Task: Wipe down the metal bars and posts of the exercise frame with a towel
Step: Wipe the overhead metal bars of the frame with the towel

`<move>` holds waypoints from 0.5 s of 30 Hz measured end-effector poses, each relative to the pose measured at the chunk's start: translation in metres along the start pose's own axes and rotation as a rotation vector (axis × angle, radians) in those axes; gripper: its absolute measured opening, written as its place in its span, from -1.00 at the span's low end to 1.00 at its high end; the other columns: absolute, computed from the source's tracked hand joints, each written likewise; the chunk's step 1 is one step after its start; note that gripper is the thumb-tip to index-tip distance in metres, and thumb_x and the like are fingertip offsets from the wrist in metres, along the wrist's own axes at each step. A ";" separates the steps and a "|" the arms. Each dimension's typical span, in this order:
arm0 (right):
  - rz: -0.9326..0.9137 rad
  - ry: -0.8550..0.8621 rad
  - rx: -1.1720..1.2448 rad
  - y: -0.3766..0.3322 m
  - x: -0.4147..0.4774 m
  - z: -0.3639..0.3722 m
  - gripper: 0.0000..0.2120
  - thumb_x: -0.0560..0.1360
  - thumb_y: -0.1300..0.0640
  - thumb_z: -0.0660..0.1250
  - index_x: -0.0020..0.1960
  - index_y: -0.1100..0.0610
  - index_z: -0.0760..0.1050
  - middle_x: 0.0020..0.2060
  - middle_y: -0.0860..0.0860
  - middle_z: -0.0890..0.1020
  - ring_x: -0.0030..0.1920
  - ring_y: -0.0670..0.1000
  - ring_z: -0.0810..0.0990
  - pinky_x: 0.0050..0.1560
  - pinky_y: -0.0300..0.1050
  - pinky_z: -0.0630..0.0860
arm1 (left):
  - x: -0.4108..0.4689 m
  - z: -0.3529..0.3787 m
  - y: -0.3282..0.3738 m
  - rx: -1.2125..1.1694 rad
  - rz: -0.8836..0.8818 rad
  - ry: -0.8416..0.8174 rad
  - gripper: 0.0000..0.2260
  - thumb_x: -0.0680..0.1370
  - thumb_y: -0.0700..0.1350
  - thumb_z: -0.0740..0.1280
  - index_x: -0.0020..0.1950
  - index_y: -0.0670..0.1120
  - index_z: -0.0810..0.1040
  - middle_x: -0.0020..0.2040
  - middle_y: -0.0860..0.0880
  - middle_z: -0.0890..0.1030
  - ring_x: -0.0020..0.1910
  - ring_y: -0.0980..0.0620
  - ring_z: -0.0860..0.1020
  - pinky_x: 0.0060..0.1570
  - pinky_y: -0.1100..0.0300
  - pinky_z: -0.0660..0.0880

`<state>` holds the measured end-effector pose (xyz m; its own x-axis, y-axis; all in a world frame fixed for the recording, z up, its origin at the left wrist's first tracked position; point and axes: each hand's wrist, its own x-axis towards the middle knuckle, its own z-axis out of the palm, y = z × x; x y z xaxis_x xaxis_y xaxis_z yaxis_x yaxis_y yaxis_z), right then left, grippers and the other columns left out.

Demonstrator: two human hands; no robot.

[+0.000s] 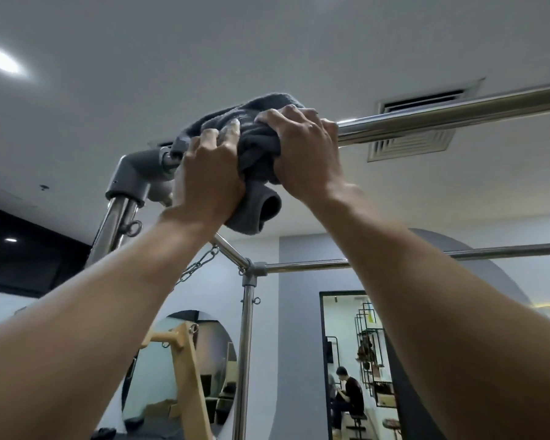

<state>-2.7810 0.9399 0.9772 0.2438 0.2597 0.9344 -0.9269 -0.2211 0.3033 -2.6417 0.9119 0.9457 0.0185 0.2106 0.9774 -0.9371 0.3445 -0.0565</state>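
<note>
- The dark grey towel [257, 150] is bunched over the top steel bar [458, 114], just beside the grey corner joint [134, 176].
- The left hand [208, 176] grips the towel's left part, fingers curled over it.
- The right hand [302, 147] clutches its right part (a loose end hangs below).
- An upright post [110, 230] drops from the joint.

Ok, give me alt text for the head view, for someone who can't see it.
The left hand and right hand hold a dark grey towel draped over the chrome top bar of the exercise frame, beside its grey corner joint.
</note>
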 end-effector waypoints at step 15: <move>-0.097 0.181 -0.130 0.148 -0.037 -0.095 -0.57 0.48 0.11 0.34 0.35 -0.04 0.47 0.24 -0.10 0.54 0.33 0.03 0.40 0.28 -0.03 0.25 | 0.003 0.041 0.182 -0.209 0.000 0.247 -0.42 0.55 0.09 0.20 0.56 0.00 0.20 0.45 -0.26 0.31 0.36 -0.31 0.29 0.32 -0.18 0.27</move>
<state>-2.9547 0.9866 0.9694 0.2896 0.4410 0.8495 -0.9332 -0.0671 0.3529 -2.8269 0.9378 0.9465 0.1267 0.4178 0.8997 -0.8458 0.5194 -0.1221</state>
